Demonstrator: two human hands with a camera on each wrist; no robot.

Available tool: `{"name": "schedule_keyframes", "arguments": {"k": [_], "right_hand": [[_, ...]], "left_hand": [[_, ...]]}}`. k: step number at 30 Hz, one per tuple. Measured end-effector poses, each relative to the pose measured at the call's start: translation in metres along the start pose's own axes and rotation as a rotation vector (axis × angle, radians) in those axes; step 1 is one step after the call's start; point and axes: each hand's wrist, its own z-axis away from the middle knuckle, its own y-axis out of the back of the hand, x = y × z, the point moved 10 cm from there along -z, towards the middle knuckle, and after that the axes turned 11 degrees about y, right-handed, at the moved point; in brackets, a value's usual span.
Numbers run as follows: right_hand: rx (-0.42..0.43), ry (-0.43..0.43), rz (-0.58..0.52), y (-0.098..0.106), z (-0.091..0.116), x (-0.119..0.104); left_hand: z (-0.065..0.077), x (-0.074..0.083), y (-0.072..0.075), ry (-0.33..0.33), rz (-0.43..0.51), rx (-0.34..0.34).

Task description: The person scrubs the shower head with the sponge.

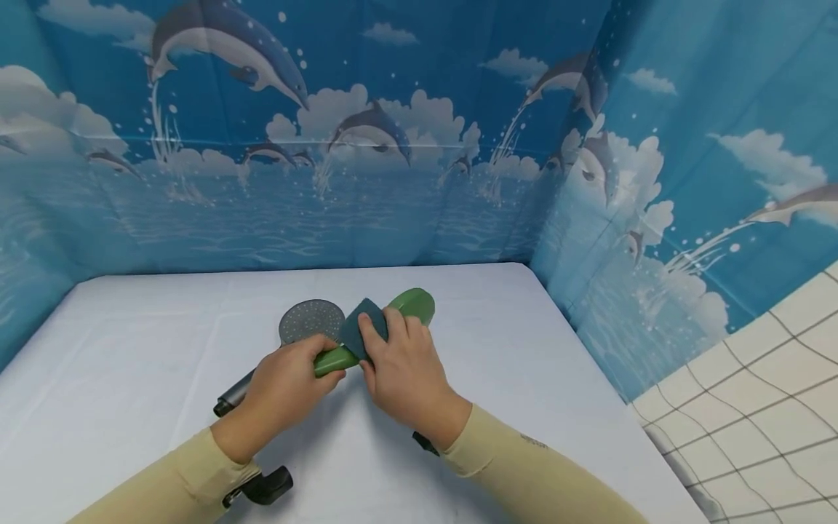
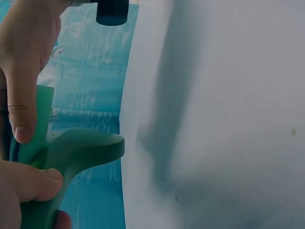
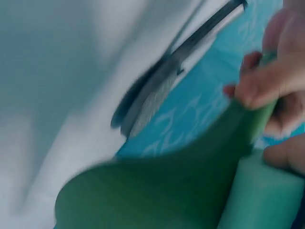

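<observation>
Shower head (image 1: 311,322) on table (image 1: 144,320), left of sponge (image 1: 352,338) against handled object (image 1: 419,303); curtain (image 1: 393,218) behind; tiles (image 1: 772,400) right

Green object (image 3: 147,195) — cut off at right-wrist view's bottom edge

The green paddle-shaped plastic tool (image 3: 176,186) is smooth, softly glossy; the teal block-shaped foam sponge (image 1: 355,340), matt. The grey disc-shaped shower head (image 1: 310,321) looks like plastic, though blur leaves its finish uncertain. The flat white cloth (image 1: 150,331) is matt; the blue dolphin-printed sheet (image 1: 393,211), faintly shiny.
</observation>
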Motion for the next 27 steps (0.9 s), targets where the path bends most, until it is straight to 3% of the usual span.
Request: {"name": "schedule_keyframes", "arguments": {"k": [2, 8, 10, 12, 16, 18, 20, 24, 27], "right_hand": [[-0.003, -0.038, 0.006, 0.001, 0.0, 0.006], [0.027, -0.291, -0.099, 0.009, 0.001, 0.064], [0.027, -0.321, -0.124, 0.01, 0.002, 0.07], [0.037, -0.275, -0.127, 0.012, 0.0, 0.061], [0.038, -0.09, -0.073, 0.016, -0.006, 0.023], [0.02, -0.063, -0.076, 0.014, -0.006, 0.018], [0.02, -0.113, -0.114, 0.013, -0.006, 0.03], [0.025, -0.308, -0.198, 0.008, -0.001, 0.08], [-0.01, -0.396, -0.249, 0.003, 0.004, 0.104]], "left_hand": [[0.0, 0.001, 0.001, 0.002, -0.001, 0.006], [0.0, -0.004, 0.004, 0.049, 0.007, 0.0], [0.0, -0.007, 0.005, 0.064, 0.009, -0.002], [0.0, -0.007, 0.006, 0.069, 0.008, 0.0], [-0.001, -0.006, 0.007, 0.079, -0.001, 0.007], [-0.001, -0.006, 0.007, 0.083, -0.007, 0.013], [0.0, -0.006, 0.008, 0.084, -0.013, 0.019], [0.001, -0.006, 0.01, 0.071, -0.027, 0.035], [0.002, -0.005, 0.011, 0.05, -0.044, 0.038]]}}
